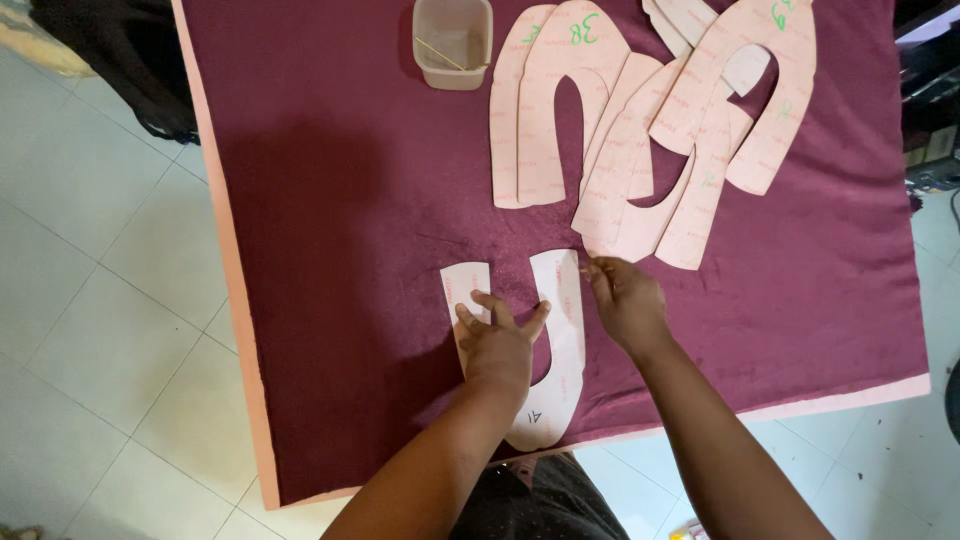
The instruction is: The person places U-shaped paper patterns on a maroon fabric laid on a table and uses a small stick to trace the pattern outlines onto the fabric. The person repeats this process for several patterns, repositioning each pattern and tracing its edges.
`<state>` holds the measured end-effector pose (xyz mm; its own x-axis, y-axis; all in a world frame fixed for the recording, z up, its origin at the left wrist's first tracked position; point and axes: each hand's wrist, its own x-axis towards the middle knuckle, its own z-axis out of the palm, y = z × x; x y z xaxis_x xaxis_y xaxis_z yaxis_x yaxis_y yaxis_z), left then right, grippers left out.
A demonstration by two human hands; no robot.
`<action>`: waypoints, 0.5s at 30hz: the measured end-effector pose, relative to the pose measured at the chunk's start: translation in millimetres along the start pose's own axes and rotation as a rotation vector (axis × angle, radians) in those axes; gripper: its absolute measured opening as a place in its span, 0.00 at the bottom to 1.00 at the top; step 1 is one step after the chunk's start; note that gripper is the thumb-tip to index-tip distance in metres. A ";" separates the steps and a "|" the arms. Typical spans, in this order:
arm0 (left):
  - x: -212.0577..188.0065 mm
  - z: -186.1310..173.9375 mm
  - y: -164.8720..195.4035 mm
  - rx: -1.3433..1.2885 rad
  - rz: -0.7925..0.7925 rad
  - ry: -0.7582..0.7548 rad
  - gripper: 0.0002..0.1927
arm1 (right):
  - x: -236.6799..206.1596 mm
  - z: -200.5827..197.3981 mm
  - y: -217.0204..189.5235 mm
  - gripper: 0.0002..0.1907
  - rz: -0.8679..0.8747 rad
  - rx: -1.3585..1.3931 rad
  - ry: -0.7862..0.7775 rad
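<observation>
Head view, looking down on a work table covered with maroon fabric [350, 200] laid over a pale pink board [232, 290] whose edge shows at the left and near sides. The left hand [497, 340] lies flat, fingers spread and unclenched, pressing a white U-shaped pattern piece [563, 330] against the cloth near the table's front edge; it covers the inner bend of the U and touches both of its arms. The right hand [625, 300] sits just beside the piece's right arm, fingertips drawn together near its upper end (whether they pinch a small marking tool or merely touch the edge cannot be told at this size). Well apart, toward the far side, a fanned stack of pink pattern pieces [640, 130] of the same horseshoe outline overlap one another, and a small translucent plastic container [453, 42] stands to their left. The step in hand appears to be positioning and steadying the template on the fabric, probably for tracing its outline. The next move would call for firm downward pressure from the left hand so the piece does not creep on the cloth, while the right follows the edge closely around the curve. Pale floor tiles [100, 300] surround the table.
</observation>
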<state>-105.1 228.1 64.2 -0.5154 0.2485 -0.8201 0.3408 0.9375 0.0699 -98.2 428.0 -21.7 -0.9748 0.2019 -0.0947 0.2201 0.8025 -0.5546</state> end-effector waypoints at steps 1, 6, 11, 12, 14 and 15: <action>0.7 0.7 0.4 -0.006 -0.010 0.022 0.58 | 6.0 -0.6 -3.3 0.15 0.027 0.026 0.002; 3.7 3.4 -0.3 0.026 -0.003 0.017 0.58 | -9.5 -10.1 -14.5 0.14 -0.026 0.107 -0.023; 2.0 3.1 -1.6 -0.002 0.005 0.018 0.56 | -17.4 -8.9 -8.4 0.11 -0.190 0.041 0.028; 1.0 3.8 -1.0 0.002 0.012 0.018 0.57 | -15.0 -7.1 -6.4 0.11 -0.188 0.052 0.044; 1.1 3.3 -1.7 0.014 0.021 0.024 0.58 | -9.8 -2.3 -4.9 0.12 -0.131 0.060 0.006; 0.8 3.6 -1.0 0.007 0.011 0.023 0.58 | -11.4 -1.6 -4.3 0.13 -0.100 0.063 -0.013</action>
<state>-102.9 226.6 61.3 -0.5296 0.2645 -0.8060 0.3517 0.9331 0.0751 -87.9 423.1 -16.9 -0.9923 0.1144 -0.0470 0.1191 0.7815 -0.6124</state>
